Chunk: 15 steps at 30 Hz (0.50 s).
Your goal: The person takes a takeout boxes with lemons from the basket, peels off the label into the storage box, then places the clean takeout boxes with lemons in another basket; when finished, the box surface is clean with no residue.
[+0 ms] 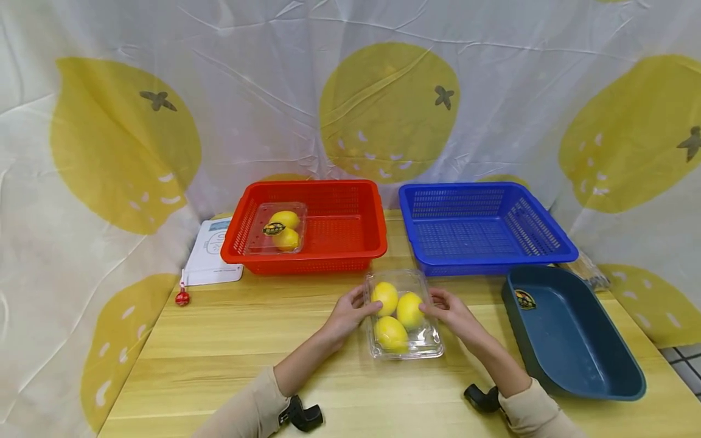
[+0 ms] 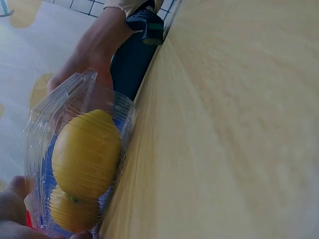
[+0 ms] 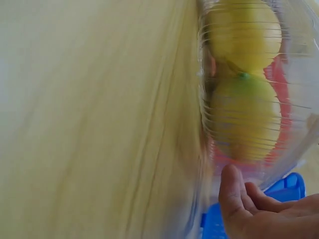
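A clear plastic clamshell box [image 1: 405, 351] with three yellow lemons [image 1: 391, 334] inside is at the middle of the wooden table. My left hand [image 1: 347, 313] grips its left side, thumb on the lid. On the opposite side my right hand [image 1: 451, 313] holds it, thumb over the lid's edge. In the left wrist view the box [image 2: 75, 99] shows its ribbed side, with my left fingers at the lower corner. The right wrist view has lemons [image 3: 244, 117] behind the ribbed wall and my right hand [image 3: 264, 211] at its lower end.
A red basket [image 1: 312, 265] at the back left holds another clear box [image 1: 257, 234] with lemons and a dark label. A blue basket [image 1: 493, 267] stands back right, a dark teal tub [image 1: 575, 340] in front of it. Left lie a white pad [image 1: 205, 255] and a red trinket [image 1: 182, 297].
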Available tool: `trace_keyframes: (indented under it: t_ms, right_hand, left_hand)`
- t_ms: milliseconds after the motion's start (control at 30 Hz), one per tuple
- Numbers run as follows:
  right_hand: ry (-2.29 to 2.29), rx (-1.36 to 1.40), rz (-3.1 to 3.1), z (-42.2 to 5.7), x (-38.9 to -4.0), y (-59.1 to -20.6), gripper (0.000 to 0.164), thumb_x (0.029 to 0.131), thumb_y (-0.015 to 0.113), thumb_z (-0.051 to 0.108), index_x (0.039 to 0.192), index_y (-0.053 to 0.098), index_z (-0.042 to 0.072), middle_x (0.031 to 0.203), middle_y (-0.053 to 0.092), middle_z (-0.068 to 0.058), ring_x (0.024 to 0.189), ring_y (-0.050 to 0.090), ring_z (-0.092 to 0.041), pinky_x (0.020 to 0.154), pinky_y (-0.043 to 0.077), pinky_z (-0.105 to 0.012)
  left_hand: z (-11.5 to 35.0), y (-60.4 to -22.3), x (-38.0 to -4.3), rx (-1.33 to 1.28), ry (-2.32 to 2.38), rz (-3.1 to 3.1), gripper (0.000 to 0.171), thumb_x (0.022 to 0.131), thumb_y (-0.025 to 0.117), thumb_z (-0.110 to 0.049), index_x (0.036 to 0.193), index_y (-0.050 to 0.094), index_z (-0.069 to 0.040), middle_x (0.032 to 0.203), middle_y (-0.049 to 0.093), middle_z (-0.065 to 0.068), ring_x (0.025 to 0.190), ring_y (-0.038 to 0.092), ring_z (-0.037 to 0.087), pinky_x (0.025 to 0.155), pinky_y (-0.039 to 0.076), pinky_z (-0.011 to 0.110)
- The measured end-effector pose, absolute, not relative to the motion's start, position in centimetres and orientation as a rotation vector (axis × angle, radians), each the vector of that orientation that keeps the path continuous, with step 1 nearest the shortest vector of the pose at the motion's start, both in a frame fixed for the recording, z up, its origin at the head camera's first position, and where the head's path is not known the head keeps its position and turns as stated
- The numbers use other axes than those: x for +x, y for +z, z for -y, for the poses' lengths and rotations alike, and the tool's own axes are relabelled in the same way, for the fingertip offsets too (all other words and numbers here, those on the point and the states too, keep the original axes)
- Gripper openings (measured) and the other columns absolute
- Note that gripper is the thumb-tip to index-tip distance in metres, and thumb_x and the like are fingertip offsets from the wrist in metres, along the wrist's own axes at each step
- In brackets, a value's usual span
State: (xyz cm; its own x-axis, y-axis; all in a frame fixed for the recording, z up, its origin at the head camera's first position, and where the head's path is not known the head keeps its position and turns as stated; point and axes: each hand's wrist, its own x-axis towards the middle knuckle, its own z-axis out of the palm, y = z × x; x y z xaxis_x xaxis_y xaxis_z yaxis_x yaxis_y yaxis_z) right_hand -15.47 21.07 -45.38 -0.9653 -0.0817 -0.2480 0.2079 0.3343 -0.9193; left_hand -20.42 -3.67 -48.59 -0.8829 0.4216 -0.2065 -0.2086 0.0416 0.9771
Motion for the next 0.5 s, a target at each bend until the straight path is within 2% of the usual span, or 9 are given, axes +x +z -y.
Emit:
trace_keyframes:
  t_ms: [200, 367, 500]
  right_hand:
    - [-1.68, 0.098, -2.314, -21.08, -15.61, -45.83, 0.073, 0.095, 0.059, 0.031, 0.145, 0.027, -0.012, 0.14, 0.045, -0.03, 0.126, 0.049, -0.038, 0.107, 0.041, -0.052]
    - [-1.673, 0.094, -2.248, -20.88, -15.55, -45.94, 0.071, 0.096, 0.055, 0.034, 0.144, 0.03, -0.012, 0.141, 0.045, -0.029, 0.128, 0.048, -0.037, 0.11, 0.037, -0.055]
    - [-1.638, 0.126, -2.225, -20.62, -15.51, -45.89, 0.074, 0.097, 0.053, 0.04, 0.143, 0.032, -0.013, 0.139, 0.047, -0.028, 0.127, 0.049, -0.037, 0.108, 0.038, -0.055]
  left_hand:
    - [3.48, -48.76, -20.45, 0.22, 1.933, -1.854, 0.073, 0.092, 0.068, -0.023, 0.15, 0.031, 0.001, 0.156, 0.033, 0.019, 0.145, 0.03, 0.037, 0.117, 0.031, 0.047]
    - [3.39, -48.9, -20.2, 0.194, 1.968, -1.84, 0.072, 0.093, 0.066, -0.019, 0.15, 0.029, 0.002, 0.156, 0.033, 0.019, 0.146, 0.03, 0.035, 0.117, 0.031, 0.045]
    - [3.28, -48.92, -20.0, 0.17, 2.002, -1.836, 0.07, 0.093, 0.063, -0.016, 0.151, 0.027, 0.003, 0.156, 0.033, 0.02, 0.145, 0.031, 0.035, 0.117, 0.031, 0.044]
